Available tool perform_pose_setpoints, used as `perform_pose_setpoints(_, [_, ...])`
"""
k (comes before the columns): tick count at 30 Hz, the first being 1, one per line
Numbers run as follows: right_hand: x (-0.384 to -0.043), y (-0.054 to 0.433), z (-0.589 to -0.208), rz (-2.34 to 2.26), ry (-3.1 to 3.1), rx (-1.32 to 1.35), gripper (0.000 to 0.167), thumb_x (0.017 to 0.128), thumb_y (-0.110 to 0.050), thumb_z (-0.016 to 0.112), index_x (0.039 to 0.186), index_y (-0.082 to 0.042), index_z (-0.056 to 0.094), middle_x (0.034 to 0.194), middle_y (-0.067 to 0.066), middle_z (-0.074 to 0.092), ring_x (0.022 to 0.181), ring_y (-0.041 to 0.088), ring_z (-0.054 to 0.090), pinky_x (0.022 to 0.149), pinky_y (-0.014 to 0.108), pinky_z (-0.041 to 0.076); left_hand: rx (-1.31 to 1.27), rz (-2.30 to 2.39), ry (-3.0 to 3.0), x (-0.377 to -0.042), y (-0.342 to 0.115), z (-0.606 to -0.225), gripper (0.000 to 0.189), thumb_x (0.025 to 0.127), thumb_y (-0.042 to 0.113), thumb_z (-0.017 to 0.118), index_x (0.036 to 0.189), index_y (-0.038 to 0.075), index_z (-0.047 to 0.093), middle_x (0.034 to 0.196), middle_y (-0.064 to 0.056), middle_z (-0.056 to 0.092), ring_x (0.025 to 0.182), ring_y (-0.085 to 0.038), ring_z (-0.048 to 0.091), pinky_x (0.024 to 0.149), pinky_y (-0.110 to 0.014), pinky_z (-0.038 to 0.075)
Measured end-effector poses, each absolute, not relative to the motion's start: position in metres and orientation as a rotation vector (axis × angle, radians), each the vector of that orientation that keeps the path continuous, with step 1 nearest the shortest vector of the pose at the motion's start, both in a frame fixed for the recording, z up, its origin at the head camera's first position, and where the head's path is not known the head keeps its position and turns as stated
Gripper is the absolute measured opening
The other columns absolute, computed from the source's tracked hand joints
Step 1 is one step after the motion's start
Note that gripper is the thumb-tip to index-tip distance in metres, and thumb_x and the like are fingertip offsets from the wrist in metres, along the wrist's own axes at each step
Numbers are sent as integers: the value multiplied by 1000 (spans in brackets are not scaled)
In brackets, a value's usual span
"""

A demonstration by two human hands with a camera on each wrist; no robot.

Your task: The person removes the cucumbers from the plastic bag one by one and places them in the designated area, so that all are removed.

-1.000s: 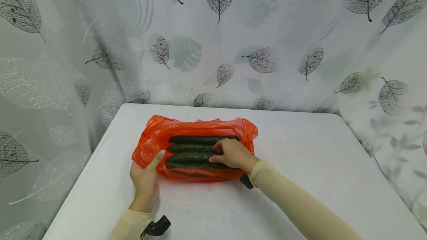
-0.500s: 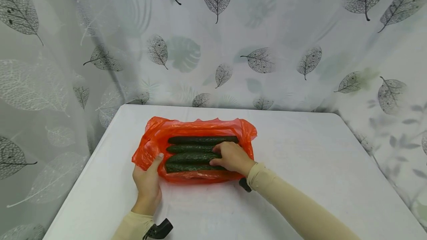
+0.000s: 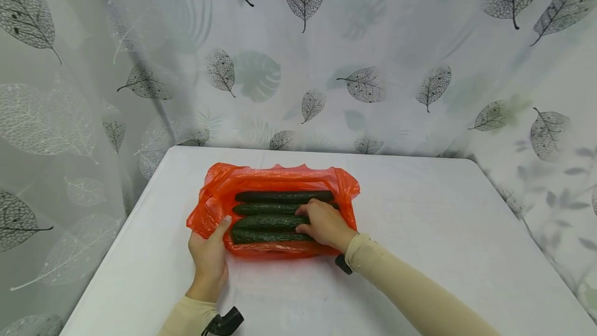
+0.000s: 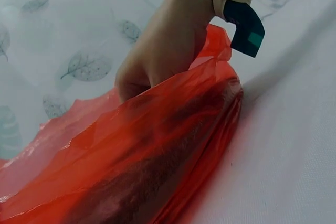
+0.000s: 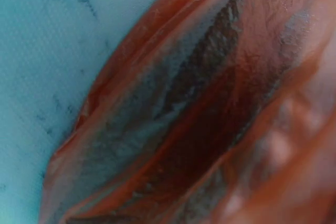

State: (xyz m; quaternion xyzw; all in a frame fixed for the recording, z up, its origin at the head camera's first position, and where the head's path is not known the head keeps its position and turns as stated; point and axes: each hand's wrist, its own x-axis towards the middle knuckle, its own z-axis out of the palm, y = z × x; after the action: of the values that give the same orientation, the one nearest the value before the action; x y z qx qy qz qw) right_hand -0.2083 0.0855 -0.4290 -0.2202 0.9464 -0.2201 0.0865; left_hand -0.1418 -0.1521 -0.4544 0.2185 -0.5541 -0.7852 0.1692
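In the head view, an open red plastic bag [image 3: 275, 176] lies on the white table with several long dark green cucumbers side by side in it. My left hand [image 3: 207, 261] holds the bag's left edge, thumb on the inside and fingers hidden behind the plastic. Reaching in from the right, my right hand [image 3: 325, 224] curls thumb and fingers around a cucumber [image 3: 268, 221] near the front of the row; its right end is hidden under the hand. The left wrist view shows the right hand [image 4: 160, 51] behind the raised red plastic [image 4: 126, 140]. Dark shapes show through the bag [image 5: 210, 108] in the right wrist view.
The white table [image 3: 420, 211] extends well to the right of the bag. A leaf-patterned curtain [image 3: 289, 66] hangs behind it and along both sides. Dark wrist-worn devices sit at both cuffs, the left one [image 3: 225, 321] near the front.
The right hand has moved slightly toward the front, staying over the cucumbers. The front cucumbers have shifted a little the same way. The left hand stays at the bag's edge.
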Motion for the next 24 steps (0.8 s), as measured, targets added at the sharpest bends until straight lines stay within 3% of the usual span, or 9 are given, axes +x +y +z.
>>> perform_pose_setpoints(18, [-208,93,-425,-743,2789,-798,32,91,-21,78,119,-7,70,106,4,62,103,23,61,98,45,49,647,-2224,-1521,-142,-150,-454,52,101,5,57,149,-3,39,143,-14,49,127,-22,49,106,-23,44])
perform_pose_setpoints(24, [-209,100,-415,-881,2738,-814,31,92,-20,77,119,-8,69,110,2,63,99,20,59,92,39,52,644,-2230,-1485,-143,-151,-452,49,103,4,53,149,-6,38,143,-14,48,127,-22,48,108,-25,42])
